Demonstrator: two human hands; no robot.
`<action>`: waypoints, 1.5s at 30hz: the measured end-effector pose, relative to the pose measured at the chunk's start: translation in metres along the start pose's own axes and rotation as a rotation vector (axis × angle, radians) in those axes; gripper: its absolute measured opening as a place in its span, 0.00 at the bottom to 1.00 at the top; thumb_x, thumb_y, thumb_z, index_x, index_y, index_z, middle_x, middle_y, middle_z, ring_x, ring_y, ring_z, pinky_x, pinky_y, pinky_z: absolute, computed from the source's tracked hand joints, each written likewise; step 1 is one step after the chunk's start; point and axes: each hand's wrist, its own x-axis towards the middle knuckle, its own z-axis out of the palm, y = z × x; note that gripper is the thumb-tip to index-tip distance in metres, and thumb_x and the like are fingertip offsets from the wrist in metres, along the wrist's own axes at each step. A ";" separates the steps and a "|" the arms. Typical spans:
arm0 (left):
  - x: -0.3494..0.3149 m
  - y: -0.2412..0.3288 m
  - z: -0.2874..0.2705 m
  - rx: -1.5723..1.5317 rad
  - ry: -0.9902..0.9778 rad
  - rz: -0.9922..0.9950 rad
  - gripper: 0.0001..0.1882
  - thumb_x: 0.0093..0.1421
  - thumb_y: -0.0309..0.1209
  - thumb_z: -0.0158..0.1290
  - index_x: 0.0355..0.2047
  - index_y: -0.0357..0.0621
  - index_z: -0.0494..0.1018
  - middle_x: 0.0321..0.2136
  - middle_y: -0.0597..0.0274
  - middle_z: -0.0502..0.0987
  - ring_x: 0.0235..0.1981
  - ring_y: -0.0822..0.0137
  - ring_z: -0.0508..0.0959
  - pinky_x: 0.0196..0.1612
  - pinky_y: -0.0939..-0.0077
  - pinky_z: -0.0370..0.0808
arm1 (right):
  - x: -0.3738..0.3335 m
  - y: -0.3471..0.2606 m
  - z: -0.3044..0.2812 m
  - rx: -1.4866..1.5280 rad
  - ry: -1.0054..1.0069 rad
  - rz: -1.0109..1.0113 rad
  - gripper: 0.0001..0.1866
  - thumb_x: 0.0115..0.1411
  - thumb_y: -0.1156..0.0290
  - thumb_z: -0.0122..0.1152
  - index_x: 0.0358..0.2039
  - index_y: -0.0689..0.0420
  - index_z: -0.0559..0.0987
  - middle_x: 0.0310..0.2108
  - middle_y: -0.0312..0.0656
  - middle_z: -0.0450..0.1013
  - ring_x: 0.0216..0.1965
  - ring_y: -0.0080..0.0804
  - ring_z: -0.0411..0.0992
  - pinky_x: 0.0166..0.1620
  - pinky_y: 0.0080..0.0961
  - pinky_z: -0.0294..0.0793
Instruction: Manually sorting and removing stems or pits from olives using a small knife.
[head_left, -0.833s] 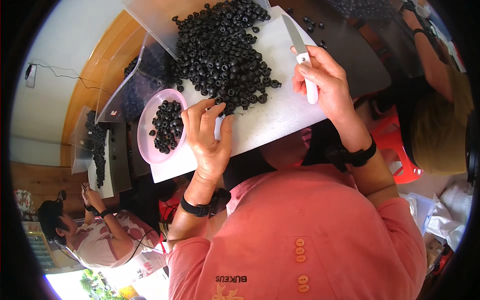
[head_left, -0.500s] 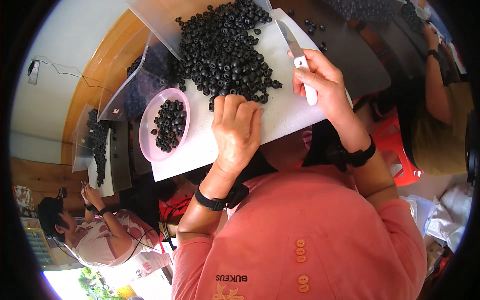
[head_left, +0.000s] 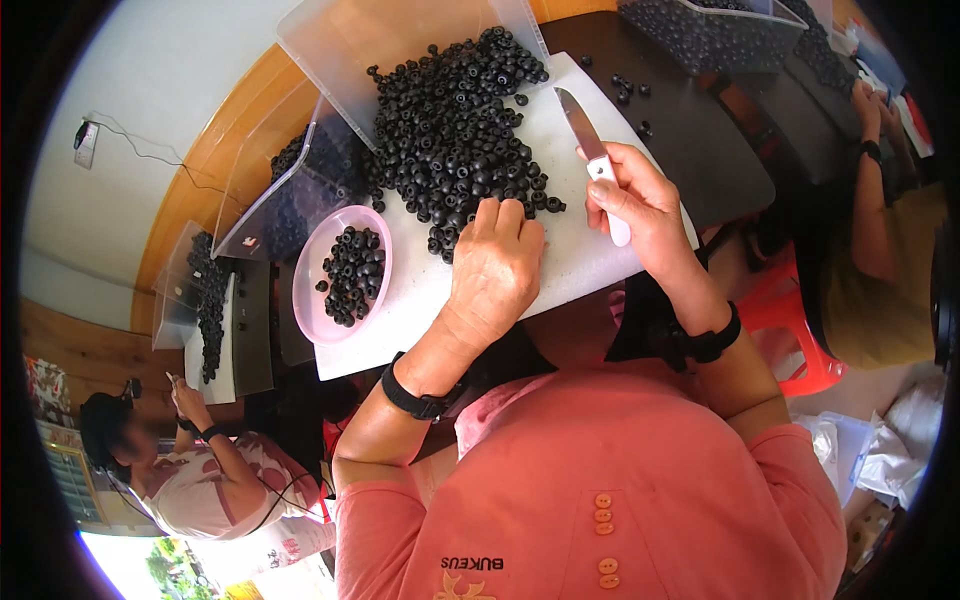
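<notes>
Head view: black pieces heaped right of the pink dish, knife in our right hand

Handling (judged): we expect the black pieces (head_left: 460, 140) to be light, firm, slightly slick and ready to roll, with little risk of breakage. We would pinch one across its rounded sides, clear of the hole. The knife (head_left: 599, 168) should be light and stiff; we would hold it by the handle only.

Appearance: pieces small, rounded, with a soft sheen; many show a ring-like opening. Knife has a white handle and a narrow silvery blade.

Positions, from the pink dish (head_left: 311, 300): main heap right of it and beyond, on the white board (head_left: 572, 262), far end apparently reaching into a clear bin (head_left: 330, 50). A smaller lot lies inside the dish. A few strays sit on the dark tabletop (head_left: 700, 150), well to its right and beyond.

Hands: our left hand (head_left: 498, 262) is right of the dish, fingers bent down at the heap's near edge; fingertips hidden, so we cannot tell whether it pinches a piece. Our right hand (head_left: 645, 205), farther right of the dish, is closed around the knife handle, blade pointing away from us.
</notes>
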 end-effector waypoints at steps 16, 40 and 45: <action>-0.030 -0.004 -0.008 -0.261 0.046 0.129 0.19 0.44 0.14 0.57 0.39 0.38 0.78 0.41 0.51 0.75 0.35 0.53 0.77 0.35 0.66 0.79 | -0.001 0.003 0.000 -0.016 0.013 -0.049 0.21 0.68 0.73 0.59 0.60 0.62 0.72 0.30 0.36 0.75 0.28 0.19 0.72 0.32 0.19 0.71; -0.015 0.020 -0.010 0.001 0.037 -0.282 0.11 0.48 0.22 0.65 0.32 0.39 0.76 0.31 0.57 0.73 0.35 0.53 0.77 0.33 0.59 0.76 | 0.004 -0.008 0.022 -0.062 -0.011 -0.161 0.17 0.75 0.61 0.52 0.53 0.57 0.81 0.24 0.26 0.63 0.25 0.13 0.61 0.29 0.16 0.63; -0.006 0.014 -0.008 0.081 -0.051 -0.213 0.11 0.47 0.23 0.66 0.30 0.40 0.75 0.30 0.56 0.73 0.34 0.52 0.78 0.33 0.59 0.77 | 0.005 -0.001 0.022 -0.099 -0.010 -0.121 0.16 0.74 0.62 0.53 0.51 0.58 0.82 0.23 0.26 0.64 0.24 0.14 0.60 0.28 0.16 0.62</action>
